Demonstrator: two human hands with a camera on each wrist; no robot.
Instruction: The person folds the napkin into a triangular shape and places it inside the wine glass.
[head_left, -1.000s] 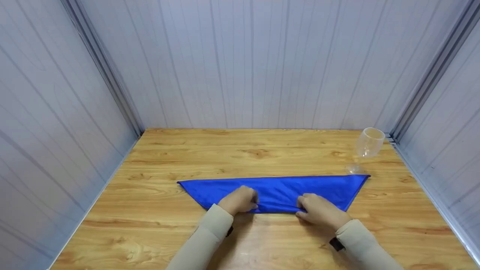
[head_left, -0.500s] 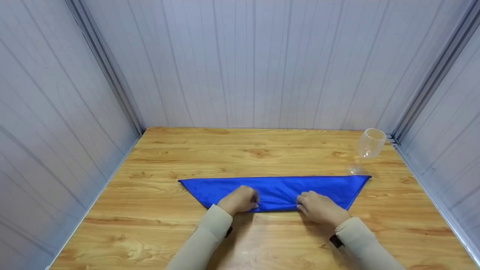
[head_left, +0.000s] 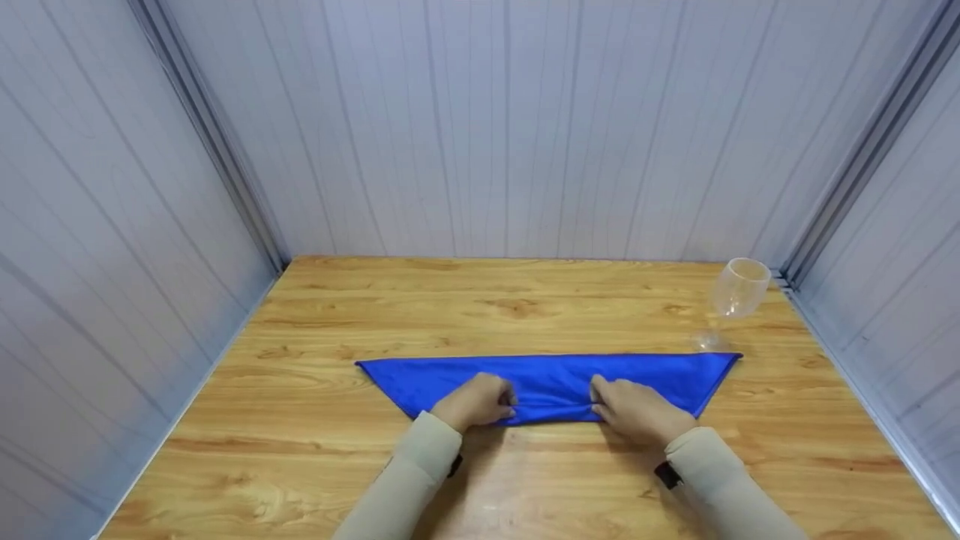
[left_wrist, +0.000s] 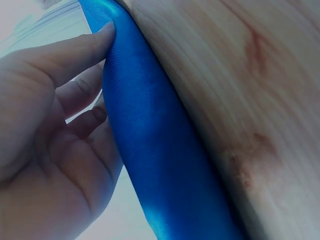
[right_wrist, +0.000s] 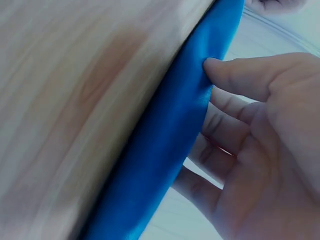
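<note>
A blue cloth (head_left: 551, 377) lies folded into a long flat trapezoid across the wooden table (head_left: 375, 300). My left hand (head_left: 480, 401) pinches its near edge left of centre, thumb and curled fingers round the rolled blue cloth (left_wrist: 150, 145). A short way to the right, my right hand (head_left: 634, 409) grips the same near edge; the right wrist view shows its thumb pressing the blue cloth (right_wrist: 170, 140) with the fingers curled behind. Both arms wear beige sleeves.
A clear stemmed wine glass (head_left: 739, 289) stands at the table's far right corner, just beyond the cloth's right tip. Grey panelled walls (head_left: 510, 127) close in the table at the back and on both sides.
Both hands have shifted the near edge of the cloth slightly away from me. The right hand moved a little left and forward. The glass has not moved.
</note>
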